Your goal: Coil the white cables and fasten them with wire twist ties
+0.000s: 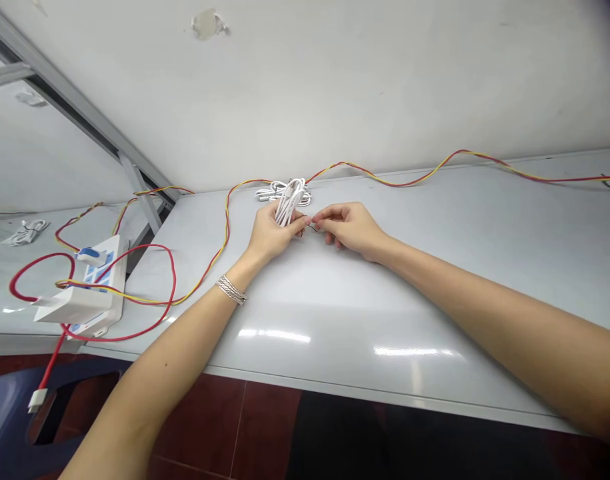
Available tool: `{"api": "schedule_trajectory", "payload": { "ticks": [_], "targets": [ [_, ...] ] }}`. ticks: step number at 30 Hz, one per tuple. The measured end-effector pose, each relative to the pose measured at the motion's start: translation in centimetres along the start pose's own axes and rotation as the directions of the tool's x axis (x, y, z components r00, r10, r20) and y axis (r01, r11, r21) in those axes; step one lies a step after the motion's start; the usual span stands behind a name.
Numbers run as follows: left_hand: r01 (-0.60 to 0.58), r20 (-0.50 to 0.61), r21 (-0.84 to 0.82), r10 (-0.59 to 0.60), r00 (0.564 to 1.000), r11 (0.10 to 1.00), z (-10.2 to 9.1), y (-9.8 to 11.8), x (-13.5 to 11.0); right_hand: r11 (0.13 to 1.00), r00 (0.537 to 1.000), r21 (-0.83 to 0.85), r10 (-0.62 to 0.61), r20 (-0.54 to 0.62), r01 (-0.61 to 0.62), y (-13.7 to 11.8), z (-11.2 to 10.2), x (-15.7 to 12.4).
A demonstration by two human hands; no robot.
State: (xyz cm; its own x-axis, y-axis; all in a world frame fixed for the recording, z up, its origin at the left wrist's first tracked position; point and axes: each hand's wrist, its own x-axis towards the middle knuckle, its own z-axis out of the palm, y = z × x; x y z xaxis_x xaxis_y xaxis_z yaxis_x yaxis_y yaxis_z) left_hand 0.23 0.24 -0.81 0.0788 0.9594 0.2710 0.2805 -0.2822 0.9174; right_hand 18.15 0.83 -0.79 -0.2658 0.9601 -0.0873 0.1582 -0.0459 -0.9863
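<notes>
Left hand (277, 233) clenches white cable bundle (289, 202) (right hand (347, 230) pinches thin wire (312, 227) just beside).

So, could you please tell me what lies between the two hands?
The head view shows a thin dark wire between the left hand and right hand.

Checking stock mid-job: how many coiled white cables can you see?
3. One coil is held in the left hand, a second coil lies on the table just behind it, and a third coil lies on the far-left table section. Others may be hidden behind the hands.
</notes>
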Motion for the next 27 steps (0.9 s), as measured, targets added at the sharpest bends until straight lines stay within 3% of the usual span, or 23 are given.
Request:
{"api": "schedule_trajectory", "payload": {
  "ticks": [6, 14, 18, 27],
  "targets": [
    [-0.002, -0.027, 0.033, 0.002, 1.0, 0.999, -0.17, -0.1, 0.09, 1.0, 0.994, 0.002, 0.009, 0.113, -0.009, -0.11, -0.35, -0.02],
    [0.082, -0.041, -0.199, -0.091, 0.995, 0.977, -0.17, 0.15, 0.28, 0.996, 1.0, 0.086, -0.018, 0.002, 0.017, 0.28, -0.09, -0.02],
    [0.156, 0.013, -0.273, -0.158, 0.987, 0.949, -0.36, 0.14, 0.34, 0.992, 0.998, 0.125, -0.006, -0.068, 0.014, 0.13, 0.06, 0.0],
    [0.159, 0.031, -0.199, -0.156, 0.987, 0.967, 0.05, 0.44, 0.06, 0.994, 0.997, 0.097, -0.034, -0.068, 0.041, 0.33, 0.16, -0.01]
  ]
}}
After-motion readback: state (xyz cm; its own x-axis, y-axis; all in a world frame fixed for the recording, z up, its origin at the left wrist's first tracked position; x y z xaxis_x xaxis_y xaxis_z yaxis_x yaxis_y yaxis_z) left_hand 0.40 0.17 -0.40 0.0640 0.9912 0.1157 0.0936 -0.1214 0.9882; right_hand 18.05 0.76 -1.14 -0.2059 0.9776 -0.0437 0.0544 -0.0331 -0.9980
